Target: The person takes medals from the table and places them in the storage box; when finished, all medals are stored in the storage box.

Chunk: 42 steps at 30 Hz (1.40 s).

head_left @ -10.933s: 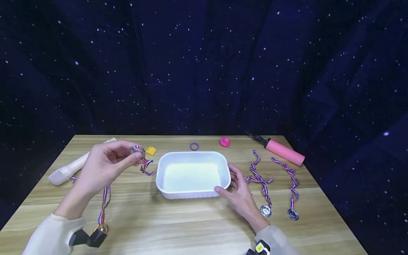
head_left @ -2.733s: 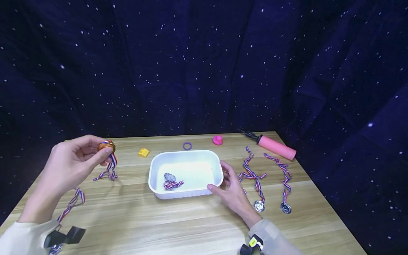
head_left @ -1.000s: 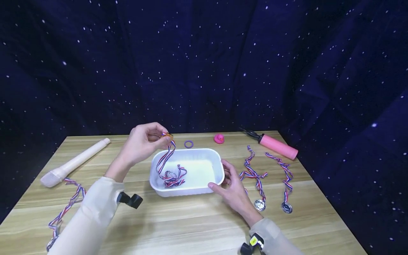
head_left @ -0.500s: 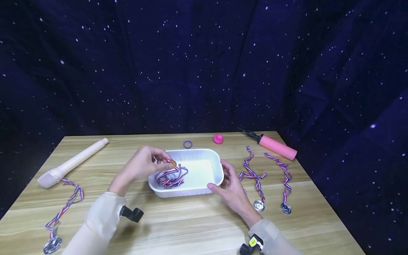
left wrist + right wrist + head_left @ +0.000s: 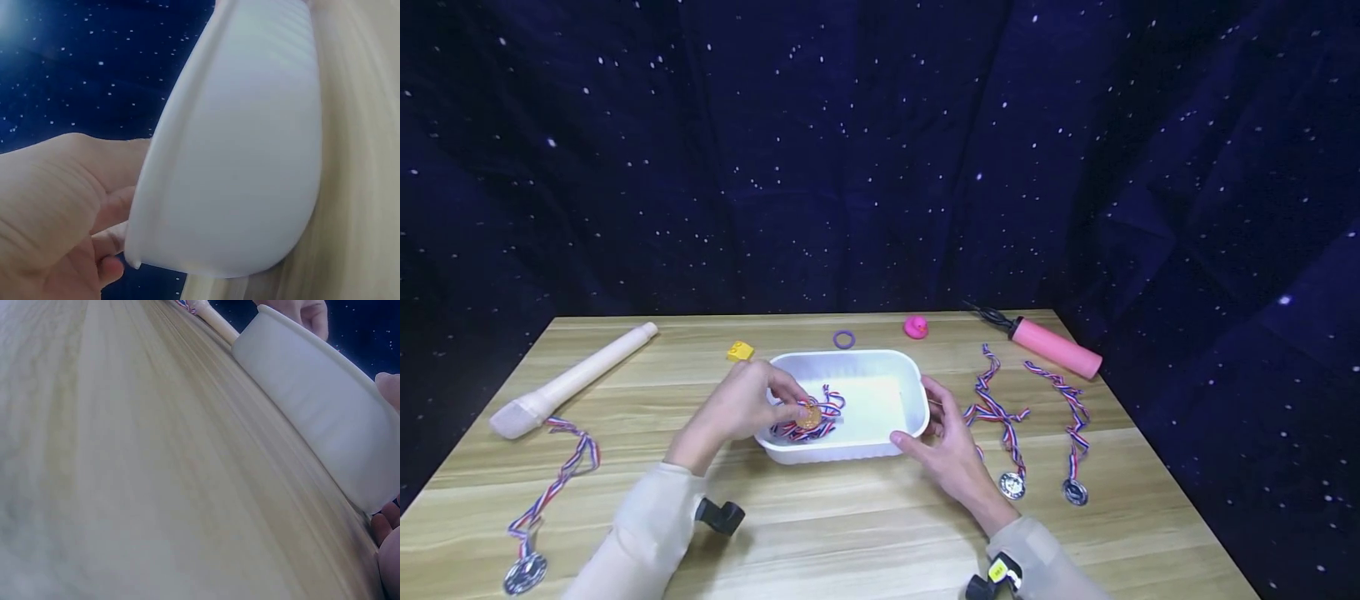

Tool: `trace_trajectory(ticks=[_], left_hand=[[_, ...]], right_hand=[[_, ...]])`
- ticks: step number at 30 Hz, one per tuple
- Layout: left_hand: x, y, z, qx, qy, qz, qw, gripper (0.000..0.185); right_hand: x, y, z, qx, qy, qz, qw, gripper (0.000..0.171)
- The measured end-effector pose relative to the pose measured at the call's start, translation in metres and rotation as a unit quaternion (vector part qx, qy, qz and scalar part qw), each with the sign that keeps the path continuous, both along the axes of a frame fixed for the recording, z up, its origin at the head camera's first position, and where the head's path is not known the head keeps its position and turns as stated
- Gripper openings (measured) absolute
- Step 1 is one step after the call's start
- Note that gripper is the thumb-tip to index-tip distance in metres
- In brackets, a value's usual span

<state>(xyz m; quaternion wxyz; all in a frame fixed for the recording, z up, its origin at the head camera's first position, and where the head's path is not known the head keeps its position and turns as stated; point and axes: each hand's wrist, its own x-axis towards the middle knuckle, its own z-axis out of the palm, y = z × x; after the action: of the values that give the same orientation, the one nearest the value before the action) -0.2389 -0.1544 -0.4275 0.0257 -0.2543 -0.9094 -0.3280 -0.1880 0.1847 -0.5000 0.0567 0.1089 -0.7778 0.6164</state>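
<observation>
In the head view my left hand (image 5: 741,404) reaches over the left rim of a white plastic basin (image 5: 868,450). Thumb and fingers pinch a gold medal (image 5: 809,416) low inside, just above striped ribbons (image 5: 832,403) heaped on the basin's floor. The silver medal beneath is hidden now. My right hand (image 5: 951,450) grips the basin's right end, thumb over the rim and fingers along the outer wall. The left wrist view shows the basin's outer wall (image 5: 244,144) blocking sight of the fingertips. From the right wrist, the left hand (image 5: 300,312) appears beyond the far rim.
Silver medals with red, white and blue ribbons lie at left (image 5: 525,573) and right (image 5: 1012,485). A white microphone (image 5: 576,379), yellow block (image 5: 741,351), purple ring (image 5: 844,339), pink rubber duck (image 5: 916,327) and pink hand pump (image 5: 1056,347) stand around the basin.
A silver medal went into the basin earlier. My left hand then brought the gold medal over from the left and lowered it inside. My right hand has kept its grip on the basin.
</observation>
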Motion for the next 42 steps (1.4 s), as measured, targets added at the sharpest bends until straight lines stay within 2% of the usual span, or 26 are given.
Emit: trace_trajectory(ticks=[5,9,14,21,29,35,38,42], left_hand=[[0.003,0.005,-0.004,-0.048,0.032,0.011,0.9983,0.014],[0.004,0.007,-0.007,-0.060,0.043,0.010,0.9972,0.016],[0.003,0.007,-0.008,-0.067,0.043,0.015,0.9967,0.020],[0.003,0.003,0.000,-0.049,0.046,0.034,0.9972,0.028],[0.006,-0.008,0.016,0.004,0.061,0.043,0.9972,0.020],[0.015,-0.023,0.034,0.049,0.082,0.066,0.9932,0.019],[0.021,-0.031,0.047,0.069,0.096,0.066,0.9908,0.025],[0.032,-0.044,0.064,0.097,0.117,0.055,0.9868,0.045]], right_hand=[[0.000,0.000,0.000,0.002,0.001,-0.001,1.000,0.104],[0.001,0.001,0.000,0.004,0.002,-0.003,1.000,0.103],[0.001,0.001,0.001,0.007,0.002,-0.005,1.000,0.103],[0.001,0.001,0.002,0.005,0.005,0.000,1.000,0.103],[0.001,0.001,0.000,0.004,0.005,-0.001,1.000,0.103],[0.002,0.000,-0.002,0.007,-0.001,0.003,1.000,0.103],[0.001,0.000,-0.001,0.009,-0.002,-0.002,1.000,0.103],[0.000,0.000,0.000,0.008,-0.002,-0.004,1.000,0.103]])
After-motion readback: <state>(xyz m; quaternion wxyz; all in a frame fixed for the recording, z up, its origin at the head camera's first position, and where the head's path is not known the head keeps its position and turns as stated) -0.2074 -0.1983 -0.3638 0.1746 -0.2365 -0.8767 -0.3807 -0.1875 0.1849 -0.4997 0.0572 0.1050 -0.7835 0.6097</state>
